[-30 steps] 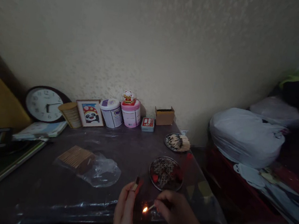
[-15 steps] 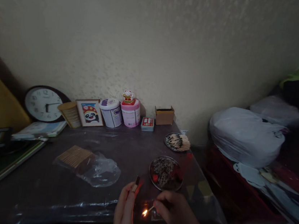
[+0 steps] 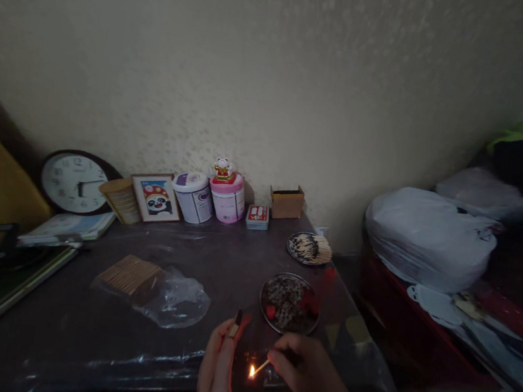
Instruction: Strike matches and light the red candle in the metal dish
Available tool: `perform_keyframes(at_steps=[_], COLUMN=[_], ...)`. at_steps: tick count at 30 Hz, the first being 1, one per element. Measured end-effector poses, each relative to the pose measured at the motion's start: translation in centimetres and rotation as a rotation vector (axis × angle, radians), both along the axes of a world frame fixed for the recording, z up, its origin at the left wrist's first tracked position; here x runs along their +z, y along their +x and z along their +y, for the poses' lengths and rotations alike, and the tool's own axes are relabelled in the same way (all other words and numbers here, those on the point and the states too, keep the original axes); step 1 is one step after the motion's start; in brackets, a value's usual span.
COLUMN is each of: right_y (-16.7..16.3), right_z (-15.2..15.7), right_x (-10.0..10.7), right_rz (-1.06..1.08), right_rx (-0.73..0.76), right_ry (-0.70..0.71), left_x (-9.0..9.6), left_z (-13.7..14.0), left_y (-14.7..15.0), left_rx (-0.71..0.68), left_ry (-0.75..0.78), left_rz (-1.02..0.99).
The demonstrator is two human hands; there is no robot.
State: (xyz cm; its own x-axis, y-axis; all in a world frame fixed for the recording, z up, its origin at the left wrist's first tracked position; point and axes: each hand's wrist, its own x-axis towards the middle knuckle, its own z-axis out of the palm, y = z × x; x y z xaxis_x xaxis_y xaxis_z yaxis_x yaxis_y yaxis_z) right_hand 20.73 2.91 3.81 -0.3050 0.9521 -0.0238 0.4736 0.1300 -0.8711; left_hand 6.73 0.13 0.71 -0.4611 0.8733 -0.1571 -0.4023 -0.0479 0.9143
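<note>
The right hand point(image 3: 304, 370) pinches a thin wooden matchstick with a small orange flame point(image 3: 258, 368) low over the dark plastic-covered table point(image 3: 84, 320); its long axis slants down-left, burning tip toward the left hand point(image 3: 217, 369) — just beside it, not touching; the left hand, palm upright, is closed on a small matchbox point(image 3: 237, 324) held on end; the round dark dish of spent matches point(image 3: 290, 302) lies just beyond both hands, nearer the right.
</note>
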Motion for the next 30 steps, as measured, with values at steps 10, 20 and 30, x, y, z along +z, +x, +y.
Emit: perform_keyframes(at_steps=[10,20,30], right_y=[-0.2,-0.2,-0.3], right_z=[0.1,1.9,3.4], right_x=[0.2,0.4,-0.8], right_rz=[0.034,0.125,0.055], right_rx=[-0.032,-0.31,-0.507], right_ry=[-0.016,0.037,0.146], left_x=[0.6,-1.1,-1.4], left_z=[0.0,0.2,-0.1], left_y=[-0.1,-1.9,-3.0], left_rx=[0.035,0.093,0.096], left_ry=[-0.05,-0.118,-0.037], left_rz=[0.011,0.03,-0.089])
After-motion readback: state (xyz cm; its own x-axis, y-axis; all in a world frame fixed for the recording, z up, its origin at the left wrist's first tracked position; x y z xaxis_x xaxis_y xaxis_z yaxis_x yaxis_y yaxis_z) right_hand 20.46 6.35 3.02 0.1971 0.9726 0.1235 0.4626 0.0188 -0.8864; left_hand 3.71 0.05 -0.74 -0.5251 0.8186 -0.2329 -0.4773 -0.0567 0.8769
